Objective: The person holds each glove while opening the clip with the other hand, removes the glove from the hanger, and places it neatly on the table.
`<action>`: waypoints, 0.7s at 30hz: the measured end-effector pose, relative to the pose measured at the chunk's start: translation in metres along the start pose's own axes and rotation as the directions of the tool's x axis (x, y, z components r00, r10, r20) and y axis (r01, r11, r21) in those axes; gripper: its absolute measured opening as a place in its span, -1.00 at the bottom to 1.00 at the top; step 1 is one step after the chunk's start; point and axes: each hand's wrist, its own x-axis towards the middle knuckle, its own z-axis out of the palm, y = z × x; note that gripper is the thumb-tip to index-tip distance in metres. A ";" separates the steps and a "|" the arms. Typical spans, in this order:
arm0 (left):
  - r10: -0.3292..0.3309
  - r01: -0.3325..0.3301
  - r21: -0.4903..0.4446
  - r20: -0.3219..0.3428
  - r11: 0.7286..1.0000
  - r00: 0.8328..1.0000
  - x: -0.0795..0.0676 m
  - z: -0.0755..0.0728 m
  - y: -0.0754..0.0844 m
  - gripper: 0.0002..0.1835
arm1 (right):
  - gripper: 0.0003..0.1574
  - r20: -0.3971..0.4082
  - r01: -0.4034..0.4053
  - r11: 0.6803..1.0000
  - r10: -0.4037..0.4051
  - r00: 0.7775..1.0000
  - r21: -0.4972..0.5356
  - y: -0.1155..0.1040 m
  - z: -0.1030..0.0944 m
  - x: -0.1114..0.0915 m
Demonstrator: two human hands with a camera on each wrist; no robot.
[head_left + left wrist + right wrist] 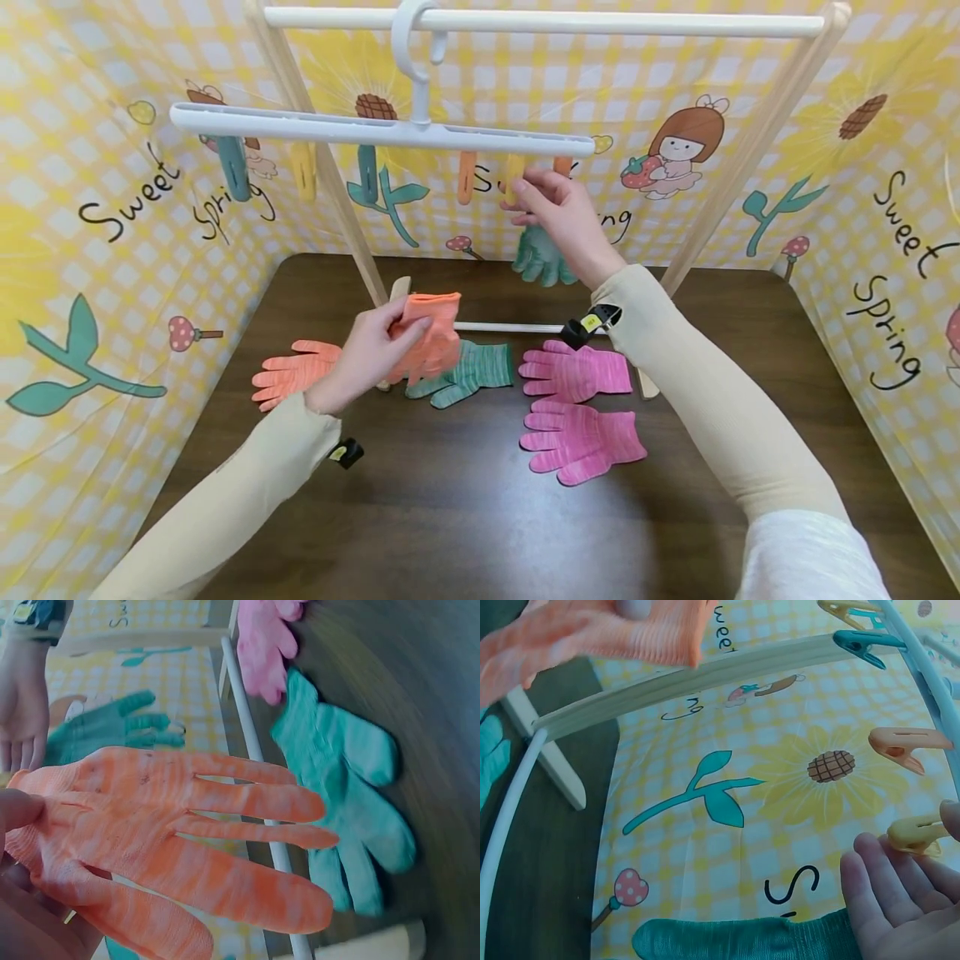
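My left hand (pixel 367 354) grips an orange knit glove (pixel 431 333) by its cuff, thumb on the near side; in the left wrist view the glove's fingers (pixel 255 885) spread away from the hand. Up at the hanger, my right hand (pixel 558 212) pinches a yellow clothespin (pixel 514 177), the thumb on its handle end in the right wrist view. Just behind and below that hand hangs a green glove (pixel 543 257), under an orange clothespin (pixel 562 164) that the hand partly hides. The light grey hanger (pixel 352 129) carries both clothespins.
Several other clothespins, such as a teal one (pixel 234 168), hang along the bar. The hanger hooks on a wooden rack (pixel 600 22). On the dark table (pixel 450 517) lie another orange glove (pixel 296 373), a green glove (pixel 480 371) and two pink gloves (pixel 581 437).
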 end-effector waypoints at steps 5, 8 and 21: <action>0.046 -0.043 0.093 -0.032 0.995 0.998 -0.015 -0.018 -0.006 -0.95 | -0.45 0.022 0.025 0.998 -0.024 0.999 -0.059 0.002 -0.001 -0.005; 0.080 -0.074 0.177 -0.028 0.981 0.996 -0.024 -0.028 -0.008 -0.89 | -0.46 0.033 0.040 0.995 -0.037 0.999 -0.095 0.002 -0.002 -0.009; 0.169 -0.122 0.499 -0.051 0.858 0.984 -0.062 -0.062 -0.021 -0.77 | -0.50 0.110 0.089 0.979 -0.070 0.991 -0.183 0.009 -0.013 -0.027</action>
